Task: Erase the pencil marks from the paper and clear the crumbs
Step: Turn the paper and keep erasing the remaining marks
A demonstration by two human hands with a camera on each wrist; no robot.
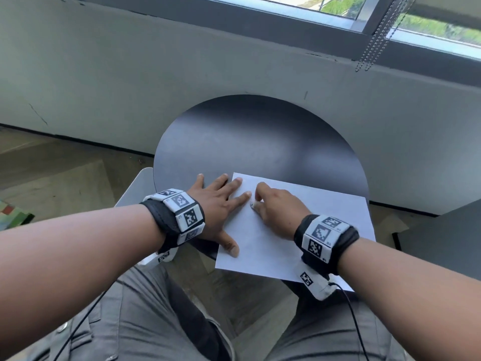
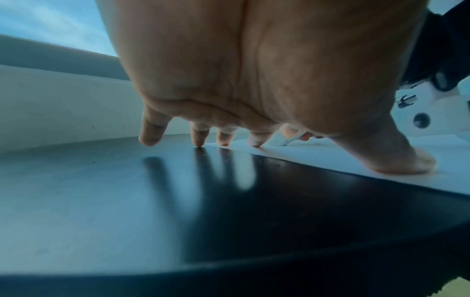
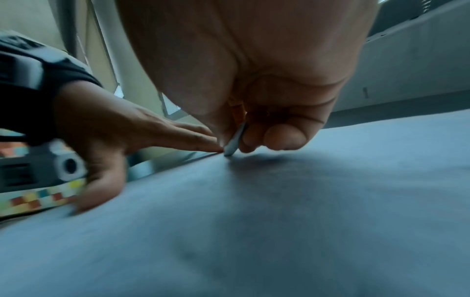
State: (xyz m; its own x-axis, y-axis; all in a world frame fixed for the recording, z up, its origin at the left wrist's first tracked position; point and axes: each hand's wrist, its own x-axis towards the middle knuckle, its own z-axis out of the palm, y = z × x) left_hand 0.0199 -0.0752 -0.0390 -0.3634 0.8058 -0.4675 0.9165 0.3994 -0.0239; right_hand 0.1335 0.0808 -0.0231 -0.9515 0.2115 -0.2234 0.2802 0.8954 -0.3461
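A white sheet of paper (image 1: 325, 217) lies on the near right part of a round black table (image 1: 247, 142) and overhangs its near edge. My left hand (image 1: 221, 204) lies flat with spread fingers, two fingertips and the thumb pressing the paper's left edge (image 2: 330, 158). My right hand (image 1: 273, 207) is curled, pinching a small white eraser (image 3: 235, 140) whose tip touches the paper (image 3: 279, 221) just beside the left index fingertip. In the head view the eraser (image 1: 253, 205) barely peeks out under the thumb. No pencil marks or crumbs are visible.
A grey wall (image 1: 130, 82) with a window ledge stands right behind the table. Bead chains (image 1: 377, 40) hang at the upper right. A white chair part (image 1: 135, 186) sits left of the table, and my grey-trousered legs (image 1: 145, 321) are below it.
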